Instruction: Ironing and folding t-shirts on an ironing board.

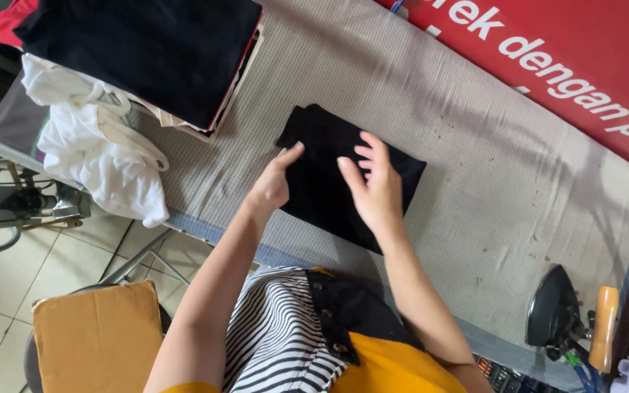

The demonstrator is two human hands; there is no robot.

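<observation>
A folded black garment (325, 149) lies flat on the grey padded ironing board (475, 182) in front of me. My left hand (274, 182) rests at the garment's left edge, fingers together and thumb out along the fabric. My right hand (376, 185) lies palm-down on top of the garment, fingers spread. Neither hand grips the cloth; both press or smooth it.
A stack of folded dark clothes (154, 51) sits at the board's far left, with white garments (103, 156) hanging off the edge beside it. A clothes iron (566, 316) with a wooden handle stands at the right near corner. A red banner (584, 65) borders the far side. A brown-cushioned stool (96, 335) stands below left.
</observation>
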